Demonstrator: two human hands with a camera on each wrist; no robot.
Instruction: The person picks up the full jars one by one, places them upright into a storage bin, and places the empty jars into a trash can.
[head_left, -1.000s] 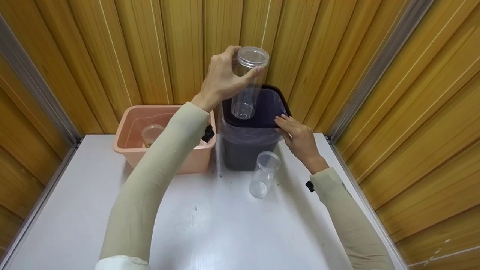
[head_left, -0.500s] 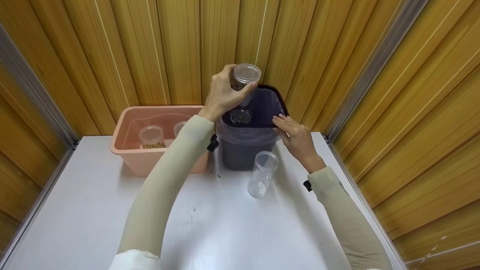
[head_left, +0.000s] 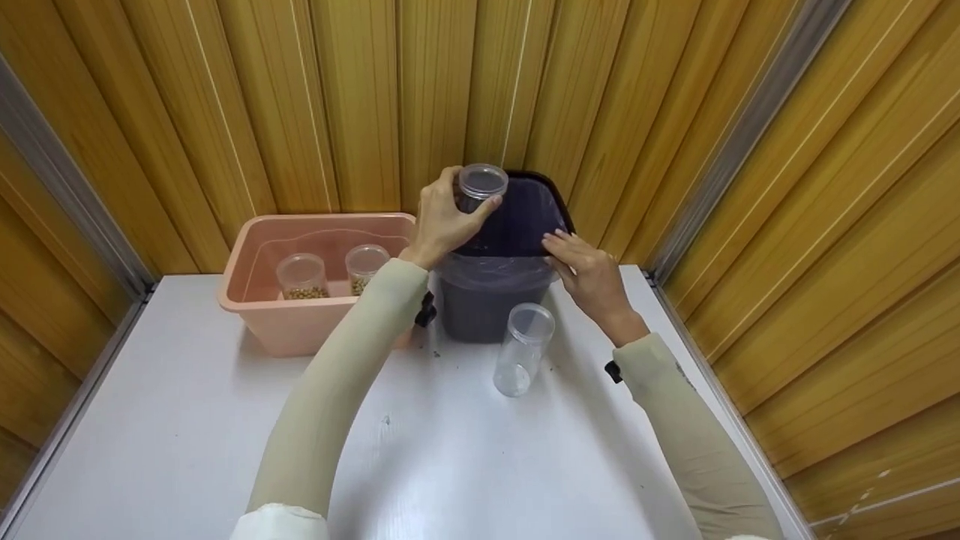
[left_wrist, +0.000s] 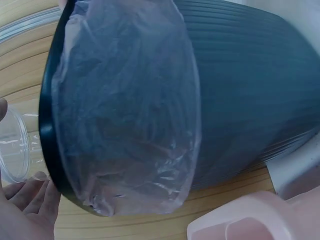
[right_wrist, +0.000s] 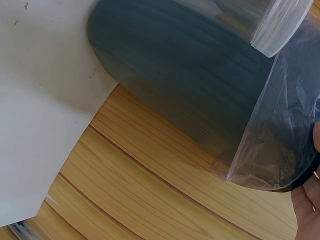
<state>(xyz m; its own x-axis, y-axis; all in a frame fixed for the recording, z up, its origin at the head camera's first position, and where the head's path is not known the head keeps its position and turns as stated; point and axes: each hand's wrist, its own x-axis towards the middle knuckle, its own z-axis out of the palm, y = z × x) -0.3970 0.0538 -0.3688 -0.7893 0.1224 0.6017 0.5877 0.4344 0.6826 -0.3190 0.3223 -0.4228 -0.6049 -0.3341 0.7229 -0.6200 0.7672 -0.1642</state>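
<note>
My left hand (head_left: 444, 219) grips a clear, empty-looking jar (head_left: 480, 182) near its open mouth. It holds the jar upright at the back left of the mouth of a dark bin (head_left: 487, 300) lined with a thin plastic bag (head_left: 517, 217). In the left wrist view the jar (left_wrist: 11, 150) shows at the left edge beside the bin's rim (left_wrist: 47, 130), with my fingertips (left_wrist: 30, 197) below it. The fingers of my right hand (head_left: 589, 274) lie straight on the bin's right rim. A second clear jar (head_left: 523, 349) stands empty on the table in front of the bin.
A pink tub (head_left: 300, 322) sits left of the bin with two clear jars (head_left: 302, 276) (head_left: 365, 264) inside, each holding brown grains. The white table (head_left: 450, 450) is boxed in by wood-panelled walls (head_left: 337, 97) at the back and both sides.
My left hand has lowered the jar from high above the bin to its mouth. The right hand has stayed on the rim. The second jar in the tub has come into sight.
</note>
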